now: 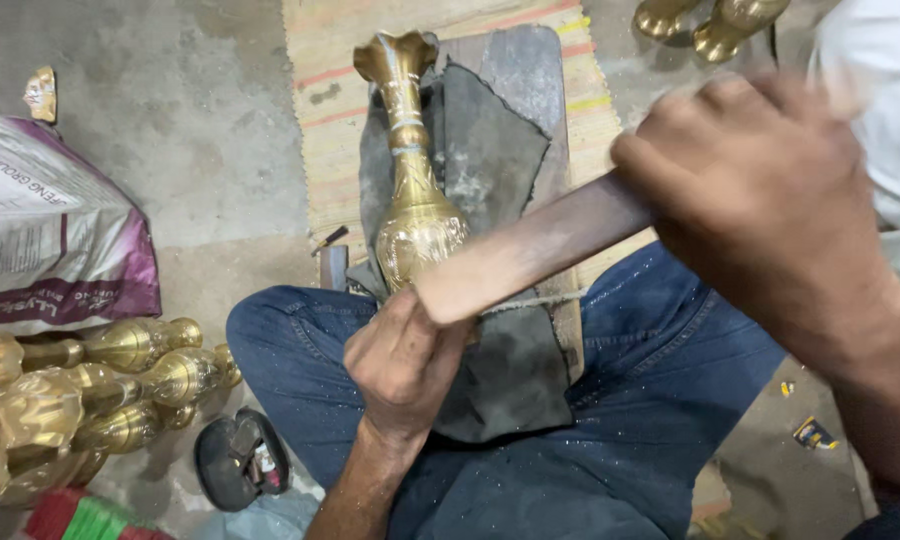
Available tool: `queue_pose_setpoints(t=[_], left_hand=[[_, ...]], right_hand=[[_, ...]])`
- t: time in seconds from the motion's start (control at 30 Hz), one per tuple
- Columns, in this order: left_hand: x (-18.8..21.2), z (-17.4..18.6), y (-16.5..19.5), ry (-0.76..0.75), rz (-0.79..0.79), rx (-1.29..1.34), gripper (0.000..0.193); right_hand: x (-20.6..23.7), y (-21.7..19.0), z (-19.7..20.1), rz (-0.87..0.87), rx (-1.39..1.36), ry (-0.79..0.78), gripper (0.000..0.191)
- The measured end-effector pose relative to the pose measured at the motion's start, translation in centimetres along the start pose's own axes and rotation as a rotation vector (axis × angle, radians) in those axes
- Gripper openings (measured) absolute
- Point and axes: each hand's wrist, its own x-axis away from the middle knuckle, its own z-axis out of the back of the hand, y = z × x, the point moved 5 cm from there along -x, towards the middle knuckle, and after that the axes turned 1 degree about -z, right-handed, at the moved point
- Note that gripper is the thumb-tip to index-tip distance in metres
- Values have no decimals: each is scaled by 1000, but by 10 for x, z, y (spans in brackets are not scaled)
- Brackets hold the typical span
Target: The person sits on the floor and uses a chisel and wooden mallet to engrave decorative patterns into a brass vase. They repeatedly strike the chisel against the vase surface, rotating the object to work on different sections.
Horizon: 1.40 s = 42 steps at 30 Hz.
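A brass vase (415, 200) with a fluted mouth lies lengthwise on a dark grey cloth (490, 150) over a board, its base toward my lap. My left hand (402, 360) grips the base end of the vase and holds it down. My right hand (760, 190) is closed around one end of a flat wooden stick (520, 255), whose other end rests over the vase's belly, just above my left hand. My legs in blue jeans (610, 430) are crossed below the board.
Several finished brass vases (80, 390) lie piled at the left. A printed sack (50, 230) sits at upper left, a black sandal (238, 460) near my knee. More brass pieces (715, 25) lie at the top right. A striped woven mat (340, 60) covers the concrete floor.
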Motion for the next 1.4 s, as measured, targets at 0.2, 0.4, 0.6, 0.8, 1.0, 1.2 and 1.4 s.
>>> queue_pose_setpoints(t=[0.2, 0.4, 0.6, 0.8, 1.0, 1.2, 1.4], left_hand=[[4, 6, -17, 411, 325, 484, 22], [-2, 1, -25, 615, 471, 780, 24], [-5, -17, -34, 605, 640, 930, 24], [-1, -21, -54, 662, 747, 939, 23], [-16, -6, -56, 337, 620, 857, 22], [-48, -3, -50, -270, 331, 582, 31], [-78, -15, -46, -538, 76, 411, 34]], right_hand=[[-9, 13, -59, -174, -399, -22, 37], [-16, -7, -157, -523, -1093, -515, 102], [-18, -19, -156, -598, -1139, -645, 106], [-29, -42, -130, -482, -785, -326, 92], [-13, -37, -124, -481, -1052, -174, 75], [33, -8, -108, -845, -717, -140, 44], [48, -9, -75, -537, -543, 129, 57]])
